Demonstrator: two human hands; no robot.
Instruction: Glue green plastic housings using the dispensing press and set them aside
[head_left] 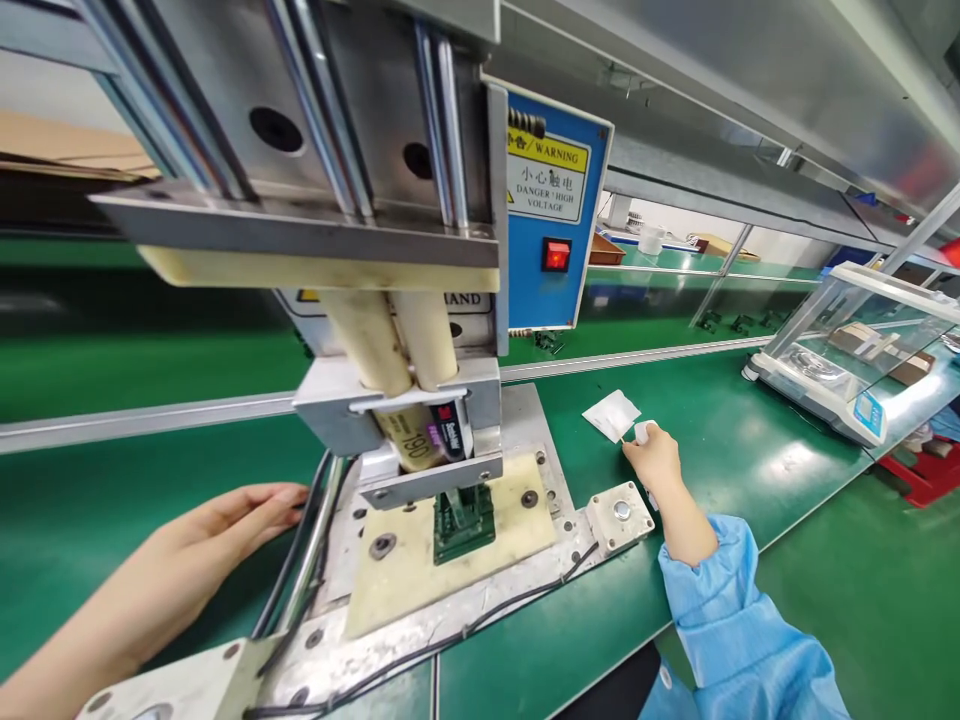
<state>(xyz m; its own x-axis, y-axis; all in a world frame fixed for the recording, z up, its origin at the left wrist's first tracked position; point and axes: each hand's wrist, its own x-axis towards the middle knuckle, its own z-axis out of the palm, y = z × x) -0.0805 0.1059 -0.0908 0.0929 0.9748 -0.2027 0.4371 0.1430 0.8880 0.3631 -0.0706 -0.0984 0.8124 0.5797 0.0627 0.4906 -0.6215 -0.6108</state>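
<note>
Two-handed working on the green table (750,470), at the big press (405,300). Resting the left hand (217,540), open and flat, by the press base. Reaching the right hand (656,460) beside the white sheet (611,414), pinching a small white piece (643,431). Probably picking up now; needing a soft, steady grip next.

The bench (750,470) is glossy green, smooth. The press (360,150) is brushed metal over a matt cream plate (420,560). The sleeve (735,640) is thin blue cloth. The sheet (611,413) looks like white paper.
</note>
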